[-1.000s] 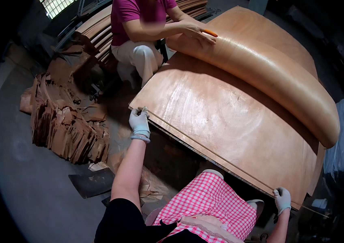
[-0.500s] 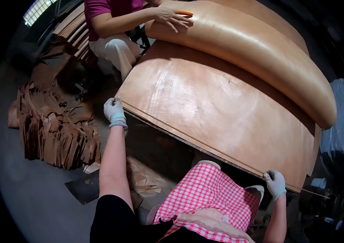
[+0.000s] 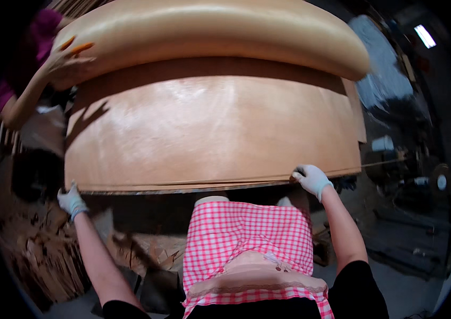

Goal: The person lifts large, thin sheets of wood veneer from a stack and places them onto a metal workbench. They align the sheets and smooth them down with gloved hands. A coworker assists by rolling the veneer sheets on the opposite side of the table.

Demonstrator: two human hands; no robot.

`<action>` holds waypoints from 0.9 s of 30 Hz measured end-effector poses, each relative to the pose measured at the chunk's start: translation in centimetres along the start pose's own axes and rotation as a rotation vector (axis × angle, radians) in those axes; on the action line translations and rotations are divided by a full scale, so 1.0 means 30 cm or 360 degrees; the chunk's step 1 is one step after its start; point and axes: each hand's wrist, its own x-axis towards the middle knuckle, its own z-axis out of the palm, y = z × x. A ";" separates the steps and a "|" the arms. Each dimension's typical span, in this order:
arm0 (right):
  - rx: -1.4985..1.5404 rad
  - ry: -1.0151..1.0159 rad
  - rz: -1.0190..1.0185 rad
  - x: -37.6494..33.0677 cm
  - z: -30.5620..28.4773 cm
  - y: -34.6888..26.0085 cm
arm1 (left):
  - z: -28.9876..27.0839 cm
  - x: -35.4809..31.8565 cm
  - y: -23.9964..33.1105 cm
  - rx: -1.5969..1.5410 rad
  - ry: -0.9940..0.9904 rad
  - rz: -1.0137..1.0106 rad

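Observation:
A wide, thin wood veneer sheet (image 3: 204,133) lies flat before me, its near edge running across above my lap. Its far part curls over in a large pale roll (image 3: 209,32). At the near left corner, my left hand (image 3: 71,202), in a white glove, is closed with the thumb up against the edge. My right hand (image 3: 313,179), also gloved, pinches the near edge towards the right, with a small brown bit showing at its fingertips. Other sheet edges show in layers just beneath.
At the far left a co-worker's hand (image 3: 69,64) with orange finger covers rests on the roll. Torn veneer scraps (image 3: 50,266) are heaped at lower left. Clear plastic wrapping (image 3: 377,69), a white bucket (image 3: 382,143) and a thin rod (image 3: 385,162) are on the right.
My view has turned right, so the sheet's near edge now runs nearly level. My right hand has shifted inward along the edge, away from the right corner. The left hand stays by its corner.

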 end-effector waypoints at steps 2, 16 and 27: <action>-0.0089 -0.0017 0.0081 0.012 -0.025 0.037 | -0.015 0.024 -0.010 0.0133 -0.0007 -0.0057; -0.0138 -0.0115 0.0141 0.083 0.015 0.084 | -0.093 -0.995 0.591 -0.0227 -0.0491 0.1351; 0.0308 -0.0076 -0.0125 0.031 -0.069 0.343 | -0.160 -1.739 0.927 0.0112 -0.1304 0.1702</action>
